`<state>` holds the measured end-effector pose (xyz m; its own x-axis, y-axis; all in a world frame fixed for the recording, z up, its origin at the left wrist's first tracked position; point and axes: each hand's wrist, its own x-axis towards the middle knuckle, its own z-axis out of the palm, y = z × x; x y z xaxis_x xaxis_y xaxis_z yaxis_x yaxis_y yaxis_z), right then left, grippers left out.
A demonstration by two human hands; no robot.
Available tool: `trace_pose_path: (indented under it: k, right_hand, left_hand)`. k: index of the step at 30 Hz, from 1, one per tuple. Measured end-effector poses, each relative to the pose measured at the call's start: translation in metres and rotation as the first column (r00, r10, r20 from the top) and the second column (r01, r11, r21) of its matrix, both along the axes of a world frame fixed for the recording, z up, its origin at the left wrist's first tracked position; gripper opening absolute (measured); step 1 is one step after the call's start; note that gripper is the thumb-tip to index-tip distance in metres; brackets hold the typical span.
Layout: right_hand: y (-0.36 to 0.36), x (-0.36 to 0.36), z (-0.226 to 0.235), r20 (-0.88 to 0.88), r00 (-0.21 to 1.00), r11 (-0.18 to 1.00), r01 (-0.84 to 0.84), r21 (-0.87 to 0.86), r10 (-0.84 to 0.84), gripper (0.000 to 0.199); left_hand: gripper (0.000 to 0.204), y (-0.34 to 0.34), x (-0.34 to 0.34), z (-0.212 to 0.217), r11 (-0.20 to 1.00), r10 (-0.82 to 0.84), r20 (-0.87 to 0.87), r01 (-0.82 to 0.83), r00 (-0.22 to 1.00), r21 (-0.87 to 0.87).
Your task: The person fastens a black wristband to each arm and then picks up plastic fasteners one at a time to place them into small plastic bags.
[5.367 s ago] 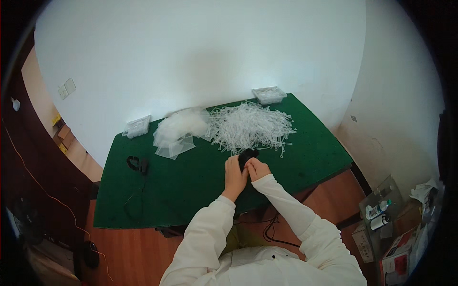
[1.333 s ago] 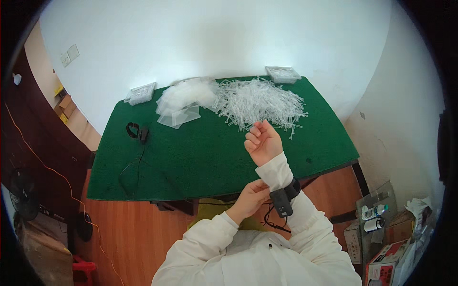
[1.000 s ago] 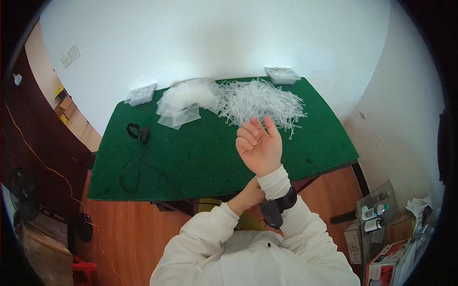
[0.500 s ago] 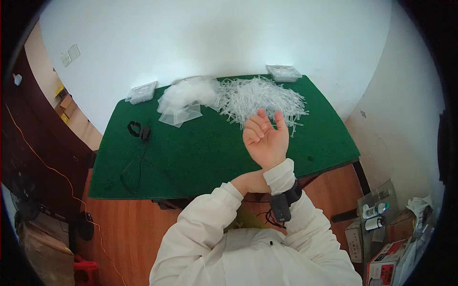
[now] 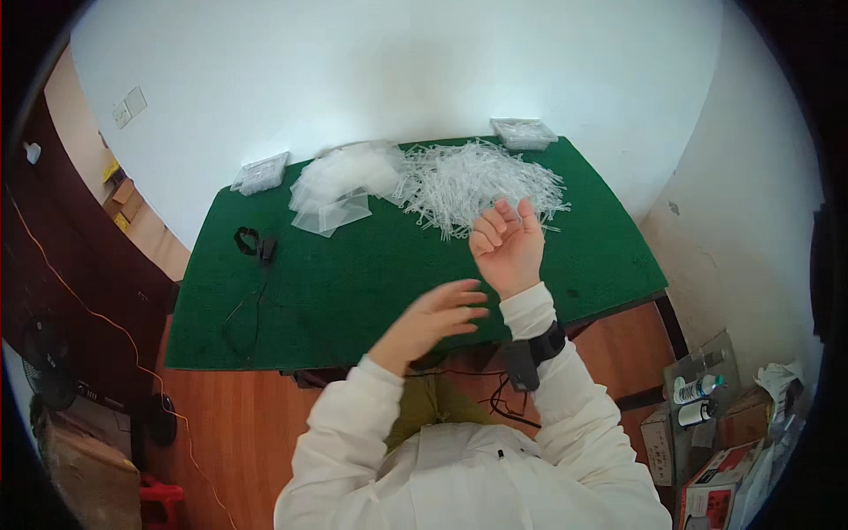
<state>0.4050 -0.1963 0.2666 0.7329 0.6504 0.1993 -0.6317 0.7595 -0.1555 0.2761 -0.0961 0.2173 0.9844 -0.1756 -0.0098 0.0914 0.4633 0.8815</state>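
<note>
Person seated at green table (image 5: 336, 291). Right hand (image 5: 508, 247) raised over the table's near edge, palm up, fingers loosely curled, holding nothing. Left hand (image 5: 433, 314) open, fingers spread flat, hovering just beside the right wrist at about 8 o'clock from it, also holding nothing.

The thing in hand is the black wrist device (image 5: 530, 353), strapped around the right forearm over the white sleeve (image 5: 548, 389), at 6 o'clock from the right hand. Judged: light, rigid little body on a soft flexible band. Best gripped by the hard body's 2 sides, or by the free strap end; the strap would flop if pinched mid-length. A thin cable looks to hang below it, easy to snag.

White plastic strips (image 5: 477, 181) piled at 12 o'clock from the right hand, clear bags (image 5: 340, 185) at 10 o'clock, well apart from both hands.

Versus 0.5 s ago: the left hand has left the right wrist and opened, now in the air beside it. Right hand roughly same spot, still palm up. Device unchanged on the forearm.
</note>
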Motion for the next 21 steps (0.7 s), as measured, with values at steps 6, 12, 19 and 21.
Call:
trace_pose_path:
  k: [6, 12, 19, 21]
  right_hand:
    - [0.009, 0.045, -0.087, 0.267, 0.932, 0.74, 0.357, -0.57, -0.245, 0.01]
    - [0.003, 0.046, -0.113, 0.537, 0.821, 0.534, 0.548, -0.644, -0.194, 0.009]
    - [0.019, 0.029, -0.113, 0.95, 0.215, 0.202, 0.944, -0.261, 0.227, 0.01]
    - [0.017, 0.023, -0.104, 0.928, 0.044, 0.156, 0.982, -0.109, 0.37, 0.01]
  left_hand:
    - [0.031, 0.127, -0.036, -0.002, 0.768, 0.61, 0.015, -0.596, 0.792, 0.237]
    - [0.024, 0.265, -0.086, -0.011, 0.261, 0.824, 0.265, -0.75, 0.501, 0.608]
    - [0.042, 0.339, -0.082, -0.026, -0.537, 0.593, 0.682, -0.421, 0.428, 0.731]
    - [0.044, 0.346, -0.057, -0.03, -0.573, 0.594, 0.704, -0.411, 0.389, 0.71]
